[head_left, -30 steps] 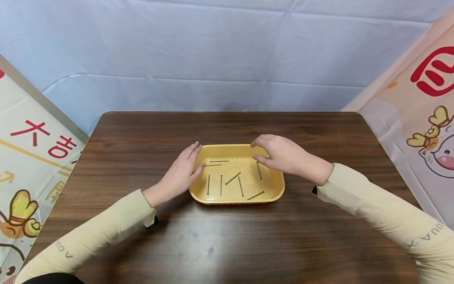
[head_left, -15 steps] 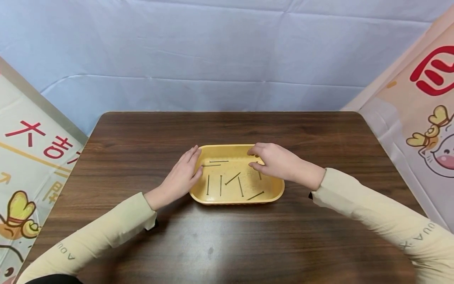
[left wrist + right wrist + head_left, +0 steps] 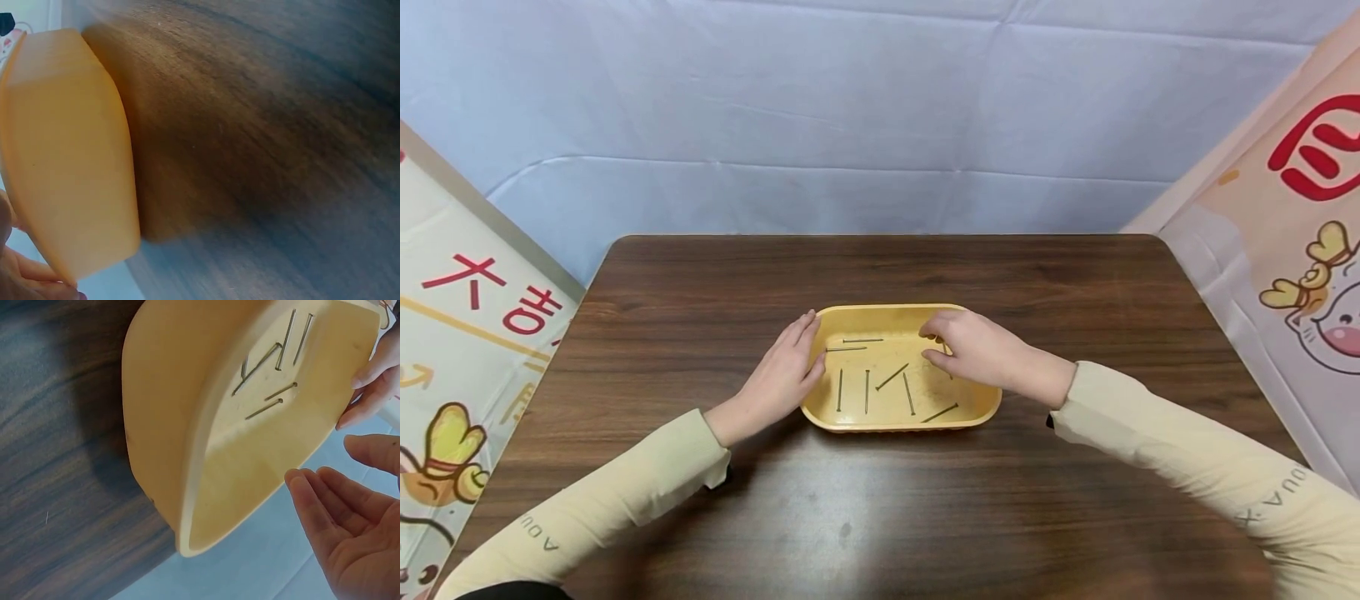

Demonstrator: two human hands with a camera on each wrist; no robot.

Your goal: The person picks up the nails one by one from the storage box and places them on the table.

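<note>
A yellow plastic tray [image 3: 917, 421] sits on the table, with several loose metal nails [image 3: 892, 377] scattered over its bottom. My left hand [image 3: 781, 367] lies along the tray's left rim, fingers fairly straight; its thumb reaches over the inside. In the left wrist view, its fingers [image 3: 37, 275] are at the rim of the tray, whose outer wall [image 3: 75, 156] faces the camera. My right hand [image 3: 981, 350] hovers over the right part of the tray, covering some of a nail. In the right wrist view, its thumb and bent fingers [image 3: 319, 512] are apart, with nothing between them.
The dark wood-grain table [image 3: 880, 525] stretches around the tray. A pale blue cloth [image 3: 850, 125] hangs behind its far edge. Printed panels [image 3: 1300, 275] with red characters and cartoon figures stand on both sides.
My right hand has moved left and slightly nearer, lowering over the tray's right part. The left hand stays at the left rim with only a slight shift. The nails look unmoved.
</note>
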